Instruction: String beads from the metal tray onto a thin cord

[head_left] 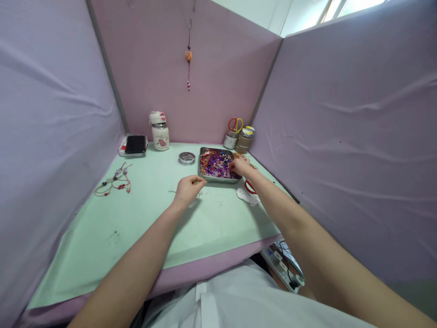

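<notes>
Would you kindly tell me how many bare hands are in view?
2: the left hand, over the pale green tabletop; the right hand, at the multicoloured beads in the rectangular metal tray.

Head camera: looks forward, down onto table (136,218).

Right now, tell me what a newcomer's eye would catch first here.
Probably the tray of mostly purple beads at the picture's middle, its right side under the right hand. Next, the orange charm hanging against the pink wall behind; then the white bottle at the back left.
</notes>
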### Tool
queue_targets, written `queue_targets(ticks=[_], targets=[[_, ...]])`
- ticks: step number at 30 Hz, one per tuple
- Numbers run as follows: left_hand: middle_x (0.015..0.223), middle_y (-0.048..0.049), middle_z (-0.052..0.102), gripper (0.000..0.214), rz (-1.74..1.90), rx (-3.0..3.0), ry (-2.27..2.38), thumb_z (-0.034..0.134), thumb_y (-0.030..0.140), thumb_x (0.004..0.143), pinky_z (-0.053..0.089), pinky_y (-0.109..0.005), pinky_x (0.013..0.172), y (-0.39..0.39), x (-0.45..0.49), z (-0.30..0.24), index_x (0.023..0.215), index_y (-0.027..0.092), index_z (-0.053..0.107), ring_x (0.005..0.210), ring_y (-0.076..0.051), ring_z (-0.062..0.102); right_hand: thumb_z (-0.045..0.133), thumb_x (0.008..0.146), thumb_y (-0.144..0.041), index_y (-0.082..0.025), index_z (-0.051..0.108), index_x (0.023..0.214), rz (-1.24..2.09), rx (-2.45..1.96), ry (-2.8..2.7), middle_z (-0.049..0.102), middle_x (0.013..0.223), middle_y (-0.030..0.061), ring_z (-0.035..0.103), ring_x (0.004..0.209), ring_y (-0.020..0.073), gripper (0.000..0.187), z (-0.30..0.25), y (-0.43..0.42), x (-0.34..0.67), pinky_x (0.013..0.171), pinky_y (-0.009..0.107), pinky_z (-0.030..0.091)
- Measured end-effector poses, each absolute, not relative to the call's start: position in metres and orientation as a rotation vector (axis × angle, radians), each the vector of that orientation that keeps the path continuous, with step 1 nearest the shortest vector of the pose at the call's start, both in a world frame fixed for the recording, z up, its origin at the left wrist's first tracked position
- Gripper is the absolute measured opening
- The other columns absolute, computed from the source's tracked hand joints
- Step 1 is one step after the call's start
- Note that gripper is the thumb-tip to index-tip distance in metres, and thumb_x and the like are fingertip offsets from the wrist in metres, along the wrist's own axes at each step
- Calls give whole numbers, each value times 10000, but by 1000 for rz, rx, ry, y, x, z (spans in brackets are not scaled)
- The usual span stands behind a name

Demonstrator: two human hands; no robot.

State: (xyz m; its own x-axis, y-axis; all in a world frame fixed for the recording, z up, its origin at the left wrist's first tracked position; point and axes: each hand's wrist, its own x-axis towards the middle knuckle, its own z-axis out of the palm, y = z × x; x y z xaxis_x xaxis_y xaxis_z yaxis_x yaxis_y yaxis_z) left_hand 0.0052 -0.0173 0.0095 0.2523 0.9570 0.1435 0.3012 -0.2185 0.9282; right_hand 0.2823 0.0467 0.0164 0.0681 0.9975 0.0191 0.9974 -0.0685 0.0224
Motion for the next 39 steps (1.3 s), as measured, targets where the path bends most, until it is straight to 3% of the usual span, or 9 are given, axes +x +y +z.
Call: queue_targets(ticks=[16,26,30,32,34,37,39], targets=[[503,38,423,202,1002,1666,1178,619,358,674,280,-270,545,-16,6,7,691,168,685,515,-111,348,590,793,-182,-256,753,890,59,2296,2075,713,1043,90,524,1086,289,204,22,41,275,961,468,293],[493,40,431,201,1000,1663,1181,619,351,676,296,-266,537,-19,6,11,692,163,688,504,-109,364,642,760,-205,-245,746,814,44,2301,2079,724,1011,73,539,1082,286,125,22,42,270,951,438,321],[495,39,439,198,1009,1665,1174,611,349,684,285,-261,528,-19,5,11,693,167,688,500,-107,362,567,813,-218,-236,726,905,55,2496,2279,720,1040,57,566,1083,248,185,21,30,269,958,409,345],[492,42,422,192,1016,1674,1167,609,344,685,277,-261,526,-19,6,10,688,169,689,498,-105,346,547,824,-268,-216,704,960,-159,2709,2538,720,1013,54,614,985,206,214,18,19,265,914,361,406],[487,46,398,188,1016,1686,1172,612,340,682,274,-264,528,-19,7,9,686,171,693,499,-105,333,559,810,-356,-203,681,993,-608,2756,2802,718,982,54,636,894,185,268,13,5,258,835,326,466],[486,47,378,188,1018,1704,1185,616,340,678,277,-269,536,-17,8,8,686,173,701,505,-109,326,615,762,-416,-206,655,1016,-1178,2704,3029,712,990,52,651,914,181,332,3,-13,248,822,310,495],[490,46,380,186,1020,1711,1192,617,339,677,277,-271,541,-16,9,6,684,173,702,510,-110,328,631,752,-413,-216,641,1037,-1335,2684,3088,708,1010,51,654,948,182,347,-2,-21,243,844,310,499]])
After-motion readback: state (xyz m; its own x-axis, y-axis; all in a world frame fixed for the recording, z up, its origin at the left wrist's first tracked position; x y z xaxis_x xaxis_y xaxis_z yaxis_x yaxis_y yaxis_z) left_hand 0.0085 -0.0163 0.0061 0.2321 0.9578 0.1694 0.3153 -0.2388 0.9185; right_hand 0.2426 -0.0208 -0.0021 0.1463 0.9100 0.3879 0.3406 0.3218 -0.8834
